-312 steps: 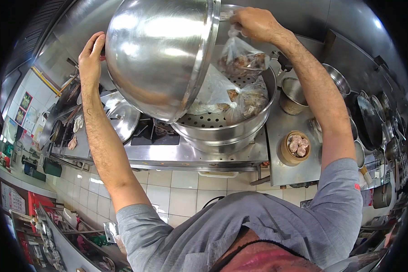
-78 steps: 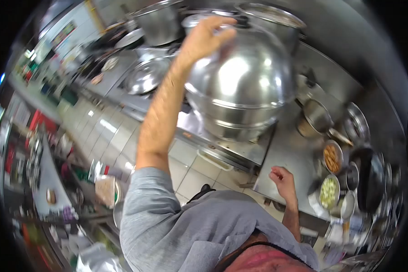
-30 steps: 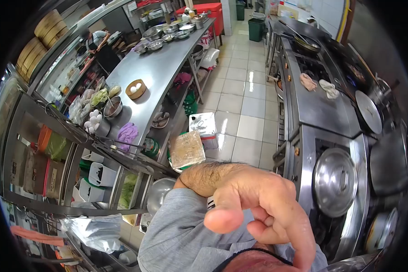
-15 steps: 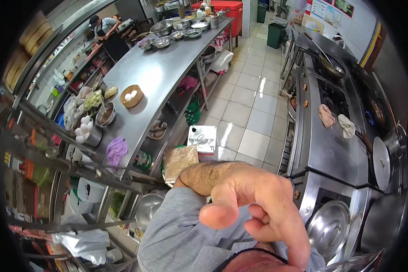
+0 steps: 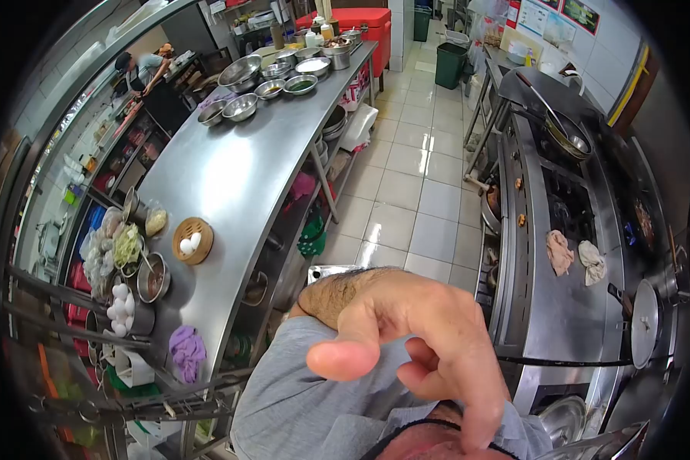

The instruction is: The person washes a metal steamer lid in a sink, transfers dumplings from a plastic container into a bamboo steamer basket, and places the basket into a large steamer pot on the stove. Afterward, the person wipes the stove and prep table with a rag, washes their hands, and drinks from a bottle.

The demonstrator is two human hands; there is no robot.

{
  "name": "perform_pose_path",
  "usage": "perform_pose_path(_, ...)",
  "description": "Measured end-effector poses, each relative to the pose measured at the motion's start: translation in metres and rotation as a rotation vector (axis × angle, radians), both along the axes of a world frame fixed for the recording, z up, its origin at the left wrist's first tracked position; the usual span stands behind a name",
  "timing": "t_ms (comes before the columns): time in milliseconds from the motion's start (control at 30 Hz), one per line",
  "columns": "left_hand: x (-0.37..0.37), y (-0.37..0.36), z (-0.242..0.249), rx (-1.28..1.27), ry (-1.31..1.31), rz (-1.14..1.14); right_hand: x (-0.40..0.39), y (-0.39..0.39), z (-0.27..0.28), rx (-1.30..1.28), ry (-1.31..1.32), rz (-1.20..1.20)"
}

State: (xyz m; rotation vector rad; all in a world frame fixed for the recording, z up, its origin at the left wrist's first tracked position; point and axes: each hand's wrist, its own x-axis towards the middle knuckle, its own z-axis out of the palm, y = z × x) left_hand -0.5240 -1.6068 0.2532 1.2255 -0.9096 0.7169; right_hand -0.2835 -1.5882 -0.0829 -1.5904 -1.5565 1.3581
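My left hand (image 5: pixel 418 337) is raised close in front of the camera, its forearm bent up from a grey sleeve (image 5: pixel 284 383). It holds nothing. The index finger stretches down toward a black strap (image 5: pixel 395 438) at the bottom edge, the thumb stands well apart on the left, and the other visible fingers curl inward. My right hand is out of view. Across on the steel worktable (image 5: pixel 207 222) lie a round bamboo steamer (image 5: pixel 199 257) with white eggs (image 5: pixel 190 243) in it, a purple cloth (image 5: pixel 186 353), and a steel bowl (image 5: pixel 153 277).
Several steel bowls (image 5: pixel 241 107) stand on the table's far end. On the right runs a steel stove (image 5: pixel 548 307) with two cloths (image 5: pixel 560 253) and a wok (image 5: pixel 567 142). A tiled aisle (image 5: pixel 395 192) lies between. A person in an apron (image 5: pixel 161 100) stands at the back left.
The view has turned, so the worktable sits further left and lower. My left hand keeps its shape and appears slightly further left. The tan sheet beside the forearm is out of sight now.
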Motion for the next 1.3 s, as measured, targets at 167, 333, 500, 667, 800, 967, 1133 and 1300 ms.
perform_pose_path(167,0.005,0.054,-0.008,0.025,0.065,0.01,-0.003,0.045,-0.024,-0.027,-0.006,0.062)
perform_pose_path(333,0.018,0.116,0.012,0.119,-0.292,-0.035,0.003,0.096,-0.042,-0.077,0.015,0.07)
perform_pose_path(500,0.041,0.168,0.002,-0.007,-0.354,0.031,0.009,0.176,-0.052,-0.069,0.025,0.137)
perform_pose_path(667,0.06,0.27,0.037,0.186,-0.171,0.098,0.039,0.287,-0.018,0.064,-0.046,0.139)
perform_pose_path(800,0.091,0.31,0.032,0.054,-0.137,0.067,0.064,0.35,-0.01,0.151,-0.076,0.13)
perform_pose_path(967,0.128,0.373,0.006,-0.032,-0.413,0.035,0.089,0.386,-0.039,0.12,0.033,0.038)
perform_pose_path(1133,0.078,0.469,-0.035,-0.097,0.305,0.409,0.085,0.401,-0.063,-0.042,-0.068,-0.011)
perform_pose_path(1300,0.041,0.607,-0.166,-0.247,0.963,1.032,0.067,0.435,-0.067,0.064,-0.091,-0.167)
